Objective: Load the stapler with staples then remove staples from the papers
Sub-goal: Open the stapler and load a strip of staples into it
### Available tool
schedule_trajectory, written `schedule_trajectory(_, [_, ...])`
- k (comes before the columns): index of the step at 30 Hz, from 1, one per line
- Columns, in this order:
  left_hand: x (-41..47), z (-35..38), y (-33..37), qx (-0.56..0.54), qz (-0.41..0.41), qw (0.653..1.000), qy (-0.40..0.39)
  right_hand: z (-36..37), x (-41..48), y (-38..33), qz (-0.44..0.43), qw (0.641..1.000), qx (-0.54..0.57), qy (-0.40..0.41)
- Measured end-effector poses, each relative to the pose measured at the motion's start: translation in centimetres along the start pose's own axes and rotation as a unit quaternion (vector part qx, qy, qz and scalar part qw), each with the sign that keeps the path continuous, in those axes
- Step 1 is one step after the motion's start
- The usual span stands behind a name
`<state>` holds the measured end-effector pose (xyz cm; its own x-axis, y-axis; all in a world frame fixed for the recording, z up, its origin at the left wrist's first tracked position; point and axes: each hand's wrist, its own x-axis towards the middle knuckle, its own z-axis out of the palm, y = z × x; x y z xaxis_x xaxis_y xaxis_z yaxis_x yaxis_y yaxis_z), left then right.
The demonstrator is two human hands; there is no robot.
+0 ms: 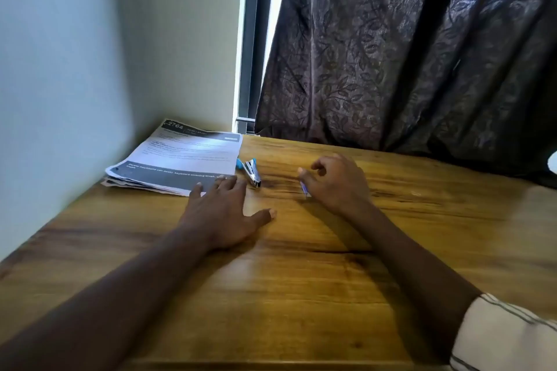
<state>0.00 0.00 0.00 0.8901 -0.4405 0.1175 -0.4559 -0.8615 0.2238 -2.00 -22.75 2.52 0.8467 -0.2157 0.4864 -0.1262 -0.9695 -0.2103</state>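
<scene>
My left hand [223, 208] lies flat on the desk [301, 280], its fingers [229, 187] straight and spread, holding nothing. The tips touch the near edge of the papers [180, 156]. My right hand [337, 184] rests to the right with its fingers loosely curled. A small blue-and-white piece [305, 190] shows at its left edge; I cannot tell what it is or whether I hold it.

The stapler [251, 172], small, blue and bright metal, lies just beside the right edge of the papers, between my two hands. I judge it light, stiff and smooth, so it is likely to skid on the wood. It is best pinched across its sides while the other hand steadies the base. The papers are a thin, limp stack with curling corners, better pressed flat than lifted.

The desk is glossy wood grain. A pale wall [60, 69] stands on the left, and a dark leaf-patterned curtain [391, 54] hangs on the far side. A striped sleeve [497, 334] shows at near right.
</scene>
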Motion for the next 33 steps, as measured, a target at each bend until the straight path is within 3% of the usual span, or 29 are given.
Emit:
schedule_trajectory(5, [0.0, 0.3, -0.1, 0.004, 0.001, 1.000, -0.001, 1.1, 2.9, -5.0, -0.019, 0.995, 0.065, -0.078])
schedule_trajectory(12, [0.1, 0.2, 0.0, 0.007, 0.001, 1.000, -0.005, 4.3, 6.2, -8.6, -0.002, 0.979, 0.021, -0.201])
schedule_trajectory(18, [-0.1, 0.0, 0.4, 0.016, 0.000, 1.000, -0.015, 4.2, 5.6, -7.5, 0.005, 0.991, 0.050, -0.126])
schedule_trajectory(27, [0.3, 0.2, -0.1, -0.010, 0.013, 1.000, -0.005, -0.8, -0.5, -3.4, -0.006, 0.963, 0.261, 0.063])
schedule_trajectory(30, [0.0, -0.1, 0.2, -0.054, 0.046, 0.995, 0.066, -0.5, -2.6, -2.1, -0.035, 0.946, 0.305, 0.101])
schedule_trajectory(33, [0.0, -0.3, 0.9, -0.187, 0.101, 0.964, 0.161, 0.0, -3.6, -1.4, -0.044, 0.942, 0.314, 0.115])
